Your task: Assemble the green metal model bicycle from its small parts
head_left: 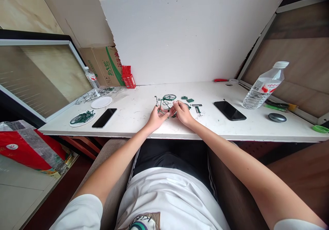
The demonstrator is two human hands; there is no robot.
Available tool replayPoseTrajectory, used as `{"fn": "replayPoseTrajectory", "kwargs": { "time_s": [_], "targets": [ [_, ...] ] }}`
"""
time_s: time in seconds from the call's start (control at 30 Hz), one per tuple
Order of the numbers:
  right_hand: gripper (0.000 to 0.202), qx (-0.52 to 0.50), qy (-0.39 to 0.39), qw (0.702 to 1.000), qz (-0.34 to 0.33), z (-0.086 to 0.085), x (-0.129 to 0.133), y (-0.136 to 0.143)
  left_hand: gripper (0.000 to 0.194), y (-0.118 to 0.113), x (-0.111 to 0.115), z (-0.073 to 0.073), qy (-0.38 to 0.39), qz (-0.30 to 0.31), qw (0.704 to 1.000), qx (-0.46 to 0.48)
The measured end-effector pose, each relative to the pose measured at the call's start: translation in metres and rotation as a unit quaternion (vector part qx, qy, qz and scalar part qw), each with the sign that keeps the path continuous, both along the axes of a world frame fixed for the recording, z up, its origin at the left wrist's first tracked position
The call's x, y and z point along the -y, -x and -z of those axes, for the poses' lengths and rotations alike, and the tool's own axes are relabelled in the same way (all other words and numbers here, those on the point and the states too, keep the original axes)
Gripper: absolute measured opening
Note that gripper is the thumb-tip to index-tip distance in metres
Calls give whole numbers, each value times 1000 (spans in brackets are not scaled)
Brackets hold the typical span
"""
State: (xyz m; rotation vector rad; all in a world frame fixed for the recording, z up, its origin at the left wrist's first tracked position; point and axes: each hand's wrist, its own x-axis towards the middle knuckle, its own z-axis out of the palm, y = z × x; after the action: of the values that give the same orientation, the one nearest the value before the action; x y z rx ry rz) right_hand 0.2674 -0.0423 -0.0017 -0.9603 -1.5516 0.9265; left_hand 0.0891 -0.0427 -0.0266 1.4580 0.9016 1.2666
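Observation:
A small green model bicycle frame [160,103] with grey handlebars is held low over the white table, in front of my body. My left hand [157,117] is closed on it from the left, thumb and fingers around its lower part. My right hand [182,112] pinches at the frame's right end; its fingers hide what lies between them. Just behind the hands lies a green spoked wheel [170,97]. Small green pieces [184,97] and a flat green block [190,100] are to the right, beside dark thin parts [197,110] near my right wrist.
On the left are a white plate with green parts [86,116], a white lid [101,102], a phone [104,118] and sprues [100,93]. A black phone [229,110], water bottle [265,86] and round dark case [277,117] stand right. A white board [190,34] rises behind.

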Motion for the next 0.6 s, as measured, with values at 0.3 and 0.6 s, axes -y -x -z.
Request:
{"fn": "replayPoseTrajectory", "kwargs": {
  "time_s": [0.3, 0.6],
  "targets": [
    [52, 45, -29, 998, 16, 8, -1, 0, 47, 1, 2, -4, -12, -19, 1000, 9],
    [64, 59, -98, 992, 52, 2, 6, 0, 46, 4, -2, -1, -27, -81, 995, 43]
  ]
}}
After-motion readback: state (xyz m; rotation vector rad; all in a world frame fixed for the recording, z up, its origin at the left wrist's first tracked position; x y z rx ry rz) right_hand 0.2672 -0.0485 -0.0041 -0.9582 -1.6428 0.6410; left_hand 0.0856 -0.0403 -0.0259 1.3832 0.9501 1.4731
